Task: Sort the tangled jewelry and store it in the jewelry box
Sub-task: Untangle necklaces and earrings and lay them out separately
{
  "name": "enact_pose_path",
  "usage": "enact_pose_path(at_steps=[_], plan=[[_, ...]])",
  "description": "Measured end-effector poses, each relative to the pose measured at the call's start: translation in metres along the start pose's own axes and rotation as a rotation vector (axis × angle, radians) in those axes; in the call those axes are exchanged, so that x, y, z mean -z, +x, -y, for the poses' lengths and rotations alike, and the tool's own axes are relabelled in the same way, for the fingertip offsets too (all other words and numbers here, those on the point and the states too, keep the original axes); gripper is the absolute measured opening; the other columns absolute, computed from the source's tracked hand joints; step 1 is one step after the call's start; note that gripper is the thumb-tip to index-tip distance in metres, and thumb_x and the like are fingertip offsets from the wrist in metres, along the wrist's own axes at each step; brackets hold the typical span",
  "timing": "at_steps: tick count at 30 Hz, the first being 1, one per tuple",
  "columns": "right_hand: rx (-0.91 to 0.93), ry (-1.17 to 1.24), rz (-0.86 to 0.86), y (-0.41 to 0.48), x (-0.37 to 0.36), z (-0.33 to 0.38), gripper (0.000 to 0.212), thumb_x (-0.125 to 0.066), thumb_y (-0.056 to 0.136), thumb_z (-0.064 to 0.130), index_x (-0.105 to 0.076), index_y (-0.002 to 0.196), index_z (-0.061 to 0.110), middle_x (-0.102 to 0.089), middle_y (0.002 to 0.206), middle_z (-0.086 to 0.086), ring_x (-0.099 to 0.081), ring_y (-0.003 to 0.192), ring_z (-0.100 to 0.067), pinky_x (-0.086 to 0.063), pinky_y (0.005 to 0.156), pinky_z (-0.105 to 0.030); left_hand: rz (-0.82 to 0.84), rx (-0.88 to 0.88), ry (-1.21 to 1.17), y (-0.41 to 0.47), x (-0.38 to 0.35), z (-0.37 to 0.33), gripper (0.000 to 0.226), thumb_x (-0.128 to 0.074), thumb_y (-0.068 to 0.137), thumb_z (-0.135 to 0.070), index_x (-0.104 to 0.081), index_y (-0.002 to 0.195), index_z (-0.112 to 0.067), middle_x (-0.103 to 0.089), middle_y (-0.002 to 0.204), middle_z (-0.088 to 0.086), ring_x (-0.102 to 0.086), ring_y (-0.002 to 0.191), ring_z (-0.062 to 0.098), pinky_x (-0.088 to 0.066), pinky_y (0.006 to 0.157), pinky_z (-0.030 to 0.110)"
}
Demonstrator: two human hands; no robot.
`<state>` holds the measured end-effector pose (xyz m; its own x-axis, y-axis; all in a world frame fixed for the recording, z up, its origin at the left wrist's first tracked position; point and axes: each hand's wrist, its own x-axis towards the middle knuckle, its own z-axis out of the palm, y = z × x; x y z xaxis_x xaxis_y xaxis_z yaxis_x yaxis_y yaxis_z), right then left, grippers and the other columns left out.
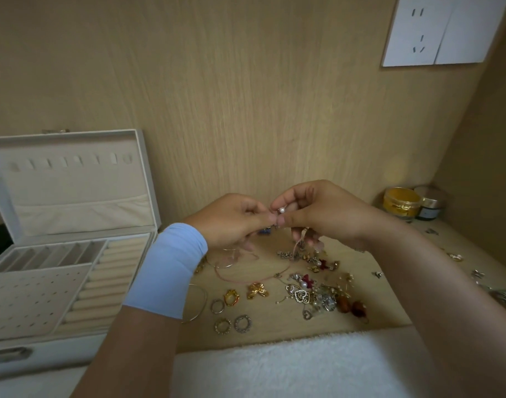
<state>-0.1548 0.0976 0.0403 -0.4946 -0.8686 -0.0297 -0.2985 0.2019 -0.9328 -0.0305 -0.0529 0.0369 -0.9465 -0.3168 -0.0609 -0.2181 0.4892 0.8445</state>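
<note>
My left hand (pixel 231 219) and my right hand (pixel 318 214) meet above the wooden shelf, fingertips together, both pinching a small pearl piece (pixel 281 210) with a thin pink cord hanging below it. A small blue piece (pixel 264 231) shows under my left fingers. Below the hands lies a tangled jewelry pile (pixel 318 291) of hearts, pearls, red bows and brown beads. Loose rings (pixel 230 323), a gold bow charm (pixel 257 291) and thin bangles (pixel 198 303) lie nearer me. The open white jewelry box (pixel 73 254) stands at the left, its ring rolls and compartments holding nothing visible.
Two small jars, a gold one (pixel 401 202) and a dark one (pixel 430 206), stand at the back right corner. Small scattered charms (pixel 455 257) lie along the right. A white towel (pixel 289 366) covers the front edge. A wall socket (pixel 444 30) is at upper right.
</note>
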Motion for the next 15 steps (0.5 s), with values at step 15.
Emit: enact_pose_path(at_steps=[15], plan=[[-0.371,-0.216,0.525,-0.072,-0.037,0.003,0.03,-0.072,0.087,0.001,-0.062,0.115,-0.004,-0.063,0.084,-0.027,-0.062,0.067,-0.032,-0.057,0.068,-0.045,0.426,0.09,0.351,-0.074,-0.017,0.01,0.009,-0.074,0.085,-0.035,-0.079,0.09,-0.03,-0.074,0.081,-0.005,-0.063,0.073,0.005,-0.052,0.083,0.025]])
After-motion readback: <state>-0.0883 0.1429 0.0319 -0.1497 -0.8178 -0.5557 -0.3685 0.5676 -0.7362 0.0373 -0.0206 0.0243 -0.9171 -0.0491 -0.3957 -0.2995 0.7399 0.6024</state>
